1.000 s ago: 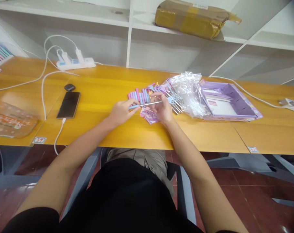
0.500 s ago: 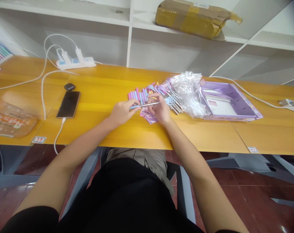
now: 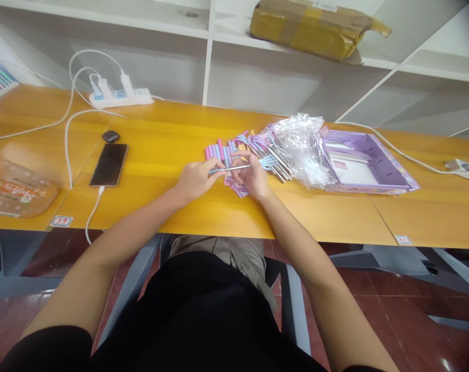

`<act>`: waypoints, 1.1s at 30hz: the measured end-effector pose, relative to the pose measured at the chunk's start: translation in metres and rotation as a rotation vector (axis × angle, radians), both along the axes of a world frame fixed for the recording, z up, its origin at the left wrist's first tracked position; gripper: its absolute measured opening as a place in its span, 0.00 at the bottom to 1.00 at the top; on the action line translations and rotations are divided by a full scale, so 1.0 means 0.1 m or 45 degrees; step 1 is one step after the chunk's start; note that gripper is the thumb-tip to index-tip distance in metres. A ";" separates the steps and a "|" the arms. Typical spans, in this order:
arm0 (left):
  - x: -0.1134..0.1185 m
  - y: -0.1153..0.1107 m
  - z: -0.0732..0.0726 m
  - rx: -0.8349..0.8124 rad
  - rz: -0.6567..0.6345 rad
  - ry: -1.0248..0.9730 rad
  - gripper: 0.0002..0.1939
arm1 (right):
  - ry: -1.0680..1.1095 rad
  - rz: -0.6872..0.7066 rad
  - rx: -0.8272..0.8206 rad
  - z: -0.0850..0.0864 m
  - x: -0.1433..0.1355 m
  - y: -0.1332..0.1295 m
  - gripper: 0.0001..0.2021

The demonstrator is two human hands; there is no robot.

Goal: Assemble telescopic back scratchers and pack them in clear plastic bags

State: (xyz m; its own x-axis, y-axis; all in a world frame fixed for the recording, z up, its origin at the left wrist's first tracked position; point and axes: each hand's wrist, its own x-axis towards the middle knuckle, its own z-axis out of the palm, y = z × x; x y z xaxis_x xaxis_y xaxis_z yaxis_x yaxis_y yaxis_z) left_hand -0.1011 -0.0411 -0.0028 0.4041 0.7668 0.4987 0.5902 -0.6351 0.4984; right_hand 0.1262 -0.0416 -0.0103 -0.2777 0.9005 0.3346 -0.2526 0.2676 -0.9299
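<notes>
My left hand (image 3: 195, 179) pinches the light-blue handle of a small toy spatula (image 3: 237, 167). Its thin metal shaft runs right, into the fingers of my right hand (image 3: 254, 176), which are closed around it. Beyond that hand the spatula's light-blue slotted head shows. Right behind my hands lies a row of pink, blue, purple and yellow handles (image 3: 221, 150). Several metal shafts with coloured utensil heads (image 3: 283, 168) are heaped to the right. Pink printed paper pieces (image 3: 240, 189) lie partly under my right hand.
Crumpled clear plastic bags (image 3: 302, 147) lie beside an open purple box (image 3: 405, 180) on the right. Leftward are a phone (image 3: 108, 164) on a cable, a small black case (image 3: 110, 136), a power strip (image 3: 141, 98) and an orange plastic package (image 3: 19, 188). A taped parcel (image 3: 307, 28) sits on the shelf.
My right hand has moved slightly left, towards my left hand, and the spatula's blue head has moved with it. Less of the shaft shows between the hands.
</notes>
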 end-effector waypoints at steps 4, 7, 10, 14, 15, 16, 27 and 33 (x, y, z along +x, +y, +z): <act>0.00 -0.01 0.00 -0.005 -0.005 -0.004 0.09 | -0.017 0.018 -0.056 -0.03 -0.03 -0.01 0.31; 0.00 -0.01 0.00 -0.010 -0.006 -0.003 0.09 | -0.014 0.053 -0.080 -0.06 -0.05 -0.02 0.31; 0.01 -0.01 0.00 -0.017 -0.004 -0.005 0.09 | -0.031 0.059 -0.071 -0.07 -0.07 -0.03 0.31; 0.03 -0.02 0.00 -0.030 -0.003 -0.004 0.09 | -0.053 0.052 -0.054 -0.06 -0.10 -0.04 0.32; 0.03 -0.02 -0.01 -0.029 -0.003 -0.004 0.09 | -0.054 0.059 -0.049 -0.06 -0.10 -0.04 0.32; 0.03 -0.02 -0.01 -0.028 -0.005 -0.004 0.09 | -0.058 0.066 -0.045 -0.06 -0.10 -0.05 0.32; 0.05 -0.07 0.02 -0.039 -0.026 -0.023 0.09 | -0.188 0.004 0.020 -0.02 -0.12 -0.09 0.36; 0.06 -0.09 0.04 -0.076 -0.029 -0.045 0.10 | -0.269 -0.036 0.034 0.01 -0.13 -0.13 0.38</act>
State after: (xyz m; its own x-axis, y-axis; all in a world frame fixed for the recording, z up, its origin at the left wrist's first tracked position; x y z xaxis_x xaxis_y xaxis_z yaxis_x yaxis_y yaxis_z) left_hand -0.0948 -0.0502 0.0016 0.4048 0.7862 0.4669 0.5572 -0.6169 0.5558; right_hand 0.1128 -0.0545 -0.0090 -0.3190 0.9006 0.2953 -0.0448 0.2969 -0.9539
